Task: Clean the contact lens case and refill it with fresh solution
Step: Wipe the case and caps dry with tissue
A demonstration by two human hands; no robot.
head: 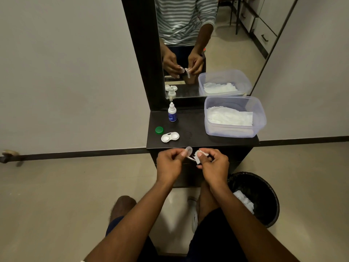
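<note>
Left hand (171, 163) pinches a clear cap (188, 149); right hand (214, 164) pinches tissue (198, 156).

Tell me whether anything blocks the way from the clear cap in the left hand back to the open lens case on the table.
Nothing visible does. The left hand pinches the clear cap just off the table's front edge; the lens case lies beyond it, bare tabletop between.

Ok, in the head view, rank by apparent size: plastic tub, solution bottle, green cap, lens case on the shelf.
1. plastic tub
2. solution bottle and lens case, too alike to rank
3. green cap
</note>
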